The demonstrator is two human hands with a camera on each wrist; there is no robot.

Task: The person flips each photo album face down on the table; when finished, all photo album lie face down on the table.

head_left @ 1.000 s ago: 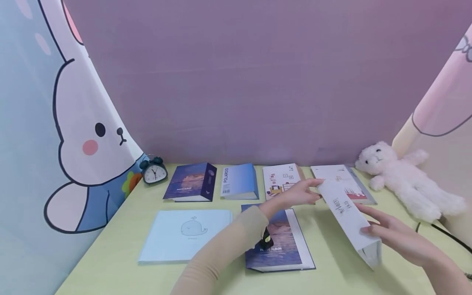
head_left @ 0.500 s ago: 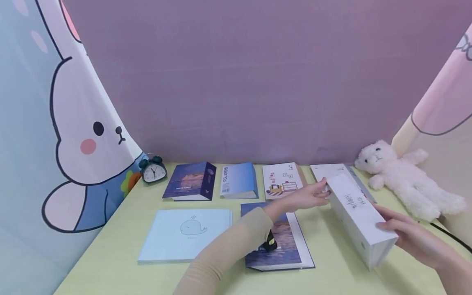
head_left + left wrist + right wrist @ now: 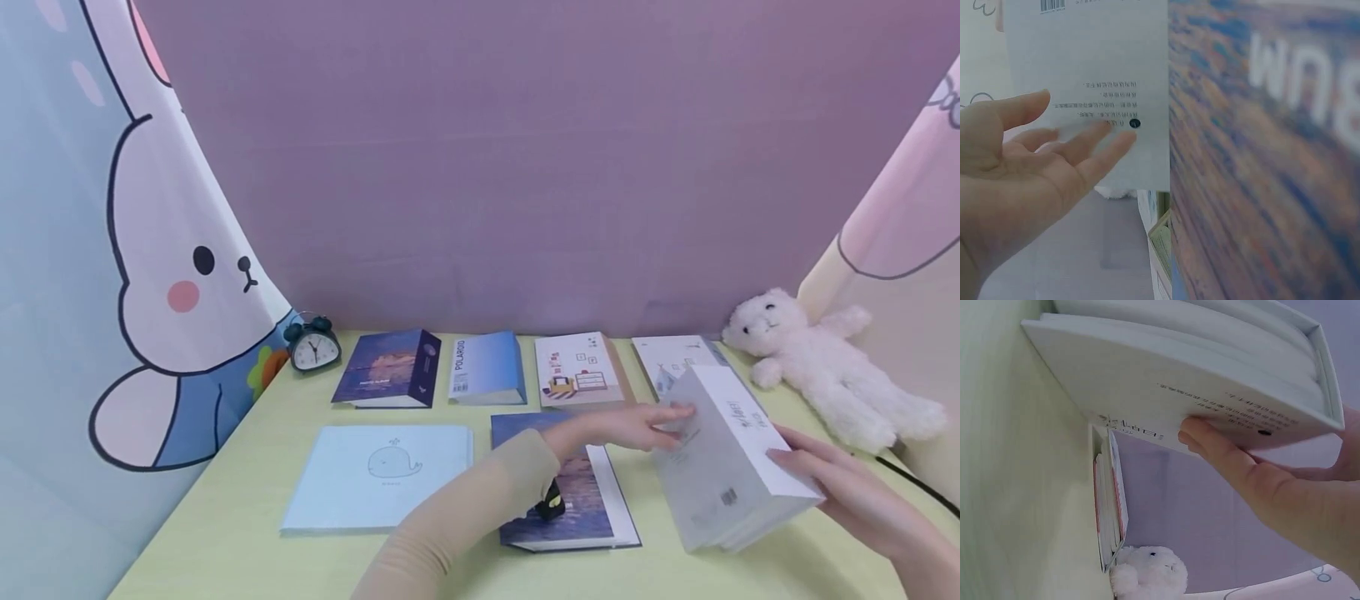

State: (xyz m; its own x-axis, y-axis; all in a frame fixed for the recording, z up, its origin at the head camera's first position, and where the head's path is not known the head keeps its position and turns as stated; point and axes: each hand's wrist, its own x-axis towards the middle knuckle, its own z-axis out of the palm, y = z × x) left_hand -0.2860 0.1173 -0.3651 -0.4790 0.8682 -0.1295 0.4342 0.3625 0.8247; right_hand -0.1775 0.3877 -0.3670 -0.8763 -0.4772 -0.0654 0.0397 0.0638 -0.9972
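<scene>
A thick white photo album (image 3: 723, 471) stands on its page edges at the right of the table, spine up, tilted, with dark writing on the spine and a barcode on its left cover. My right hand (image 3: 847, 487) grips it at the near end, thumb on the spine; the right wrist view shows fingers (image 3: 1229, 456) lying against the other cover. At the left cover is my left hand (image 3: 626, 427), its fingers spread and extended, fingertips overlapping the printed text in the left wrist view. Under the left forearm lies a purple sunset-picture photo album (image 3: 577, 483).
Along the back lie a second sunset album (image 3: 386, 368), a blue Polaroid album (image 3: 486, 368) and white illustrated albums (image 3: 577, 371). A light-blue whale album (image 3: 375, 479) is front left. An alarm clock (image 3: 314, 348) and white plush bear (image 3: 832, 367) stand at the back corners.
The white album has turned so its left cover now faces left and its spine points up. My left hand has moved from its far top corner down to the left cover.
</scene>
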